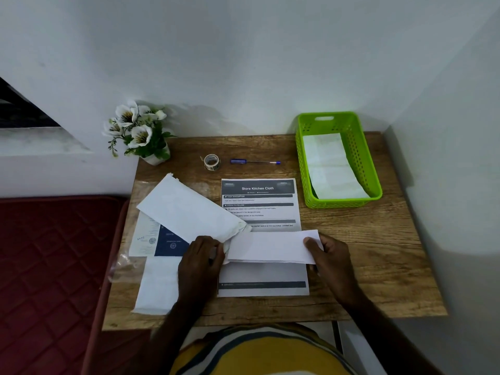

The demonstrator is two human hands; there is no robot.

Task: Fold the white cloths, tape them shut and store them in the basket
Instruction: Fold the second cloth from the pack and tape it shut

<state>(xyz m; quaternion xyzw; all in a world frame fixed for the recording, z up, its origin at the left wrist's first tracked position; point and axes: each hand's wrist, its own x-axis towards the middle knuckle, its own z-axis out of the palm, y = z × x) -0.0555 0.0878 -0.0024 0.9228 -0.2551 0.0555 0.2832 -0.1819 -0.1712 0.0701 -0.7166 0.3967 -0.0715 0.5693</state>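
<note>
head view | step: folding a white cloth (270,247) over the instruction sheet (259,204), near centre of the wooden table (378,239) | left hand (201,255) pinches its left end, right hand (328,253) grips its right end | advice: line up edges, press crease flat before reaching far for the tape roll (211,161) | green basket (362,158) far right holds folded cloths

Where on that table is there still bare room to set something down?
Bare wood lies right of the printed sheet, below the green basket, and between the tape roll and flower pot. The left side, under cloths and papers, is crowded.
</note>
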